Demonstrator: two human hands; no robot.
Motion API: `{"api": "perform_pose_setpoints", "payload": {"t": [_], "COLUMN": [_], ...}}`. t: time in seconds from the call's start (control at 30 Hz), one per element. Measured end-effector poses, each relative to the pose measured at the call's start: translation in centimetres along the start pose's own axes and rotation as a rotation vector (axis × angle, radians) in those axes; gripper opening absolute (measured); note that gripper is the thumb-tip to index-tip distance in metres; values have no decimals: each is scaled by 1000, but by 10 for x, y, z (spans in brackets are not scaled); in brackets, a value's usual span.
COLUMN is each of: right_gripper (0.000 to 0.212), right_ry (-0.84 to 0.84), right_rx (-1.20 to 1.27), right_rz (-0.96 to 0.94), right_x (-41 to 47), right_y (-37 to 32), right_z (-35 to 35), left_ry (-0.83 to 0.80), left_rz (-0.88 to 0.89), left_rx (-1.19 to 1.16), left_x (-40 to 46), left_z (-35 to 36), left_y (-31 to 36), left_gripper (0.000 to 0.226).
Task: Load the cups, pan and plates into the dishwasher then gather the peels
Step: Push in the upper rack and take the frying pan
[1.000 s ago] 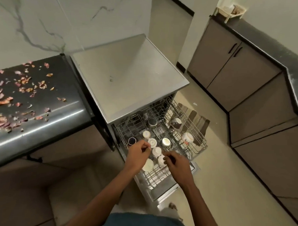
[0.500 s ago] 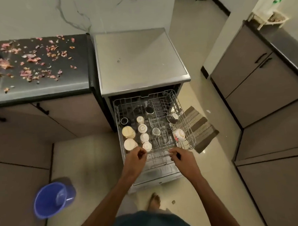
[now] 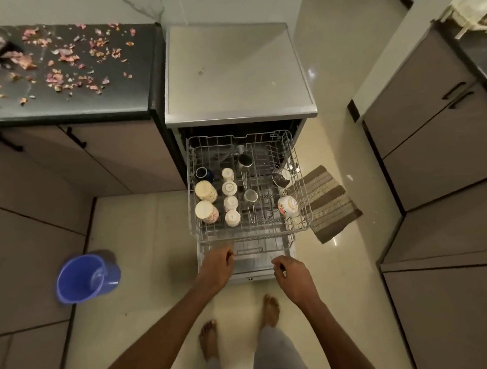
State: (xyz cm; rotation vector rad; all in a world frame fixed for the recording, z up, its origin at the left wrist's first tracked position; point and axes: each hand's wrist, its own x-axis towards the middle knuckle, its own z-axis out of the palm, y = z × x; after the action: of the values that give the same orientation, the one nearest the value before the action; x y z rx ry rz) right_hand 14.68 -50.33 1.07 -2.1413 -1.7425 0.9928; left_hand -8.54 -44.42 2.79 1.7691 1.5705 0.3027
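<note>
Now both hands (image 3: 251,267) hang clear of the rack (image 3: 250,234) (cups (image 3: 206,190) untouched)

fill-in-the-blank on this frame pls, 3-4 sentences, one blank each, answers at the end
1. The upper rack of the dishwasher is pulled ____ and holds the cups.
2. The peels lie scattered on the dark ____ to the left of the dishwasher.
3. The bucket on the floor is ____ in colour.
4. The left hand and the right hand both hold ____.

Missing words: out; countertop; blue; nothing
</note>
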Motion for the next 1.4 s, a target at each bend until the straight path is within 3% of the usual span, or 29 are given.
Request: {"api": "perform_pose_setpoints", "payload": {"t": [0.07, 0.17, 0.27, 0.5, 0.6, 0.77, 0.97, 1.07, 1.13, 1.27, 1.4], "right_gripper": [30, 44, 52, 57, 52, 32, 23, 17, 20, 38, 41], "right_ry": [-53, -158, -197, -93, -37, -5, 193, 212, 197, 187, 231], "right_rx": [-19, -81, -166, -290, -293, -247, -119, -117, -148, -251, -247], "right_rz": [9, 15, -48, -149, -186, -242, -258, -276, -278, -284, -303], "right_x": [15, 46, 80, 151, 177, 198, 208, 219, 223, 223, 224], "right_y": [21, 52, 66, 105, 123, 148, 156, 152, 156, 162, 159], "right_z": [-1, -4, -8, 18, 41, 81, 104, 101, 103, 109, 114], "left_ry": [-11, 4, -12, 130, 111, -2, 137, 120, 110, 82, 106], "left_rz": [-52, -126, -108, -34, -55, -120, 19, 37, 55, 90, 87], "left_rx": [9, 56, 144, 354, 433, 411, 461, 492, 502, 601, 638], "left_x": [5, 24, 45, 94, 119, 139, 145, 152, 159, 168, 170], "left_z": [20, 52, 74, 120, 134, 158, 174, 183, 183, 176, 179], "left_y": [-3, -6, -7, -18, -40, -80, -109, -117, -117, -112, -117], "left_gripper": [13, 34, 44, 56, 60, 47, 25, 32, 41, 39, 38]}}
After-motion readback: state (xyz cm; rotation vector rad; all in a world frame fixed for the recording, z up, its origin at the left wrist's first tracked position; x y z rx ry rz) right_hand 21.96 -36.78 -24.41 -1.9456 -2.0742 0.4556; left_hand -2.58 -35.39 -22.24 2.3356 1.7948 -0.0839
